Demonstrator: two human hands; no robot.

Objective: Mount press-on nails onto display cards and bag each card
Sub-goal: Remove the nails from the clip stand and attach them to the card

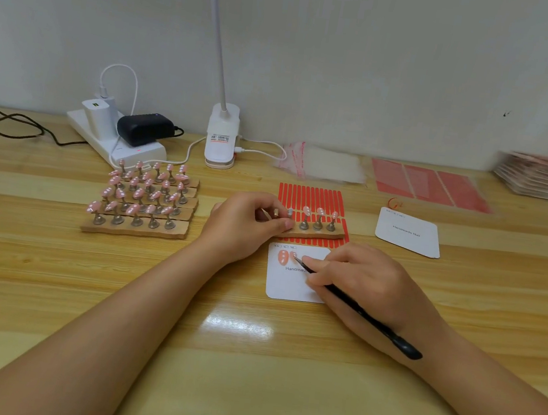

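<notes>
Near bench edge — my right hand [357, 279], fingers clamped on tweezers [356, 309], seats the second nail on the card [290, 285]. Left hand [246, 224] pinches the wooden strip [317, 235]: three nails left. Further left, full strips [142, 201] wait — bags [326, 165] untouched, far edge.

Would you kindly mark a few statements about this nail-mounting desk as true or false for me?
1. The right hand holds black tweezers over the white card. True.
2. Five nails are on that card. False: two pink nails are.
3. The left hand grips the wooden strip lying on the red sticker sheet. True.
4. That strip carries three nails on stands. True.
5. The spare card lies left of the power strip. False: it lies far to its right.
</notes>
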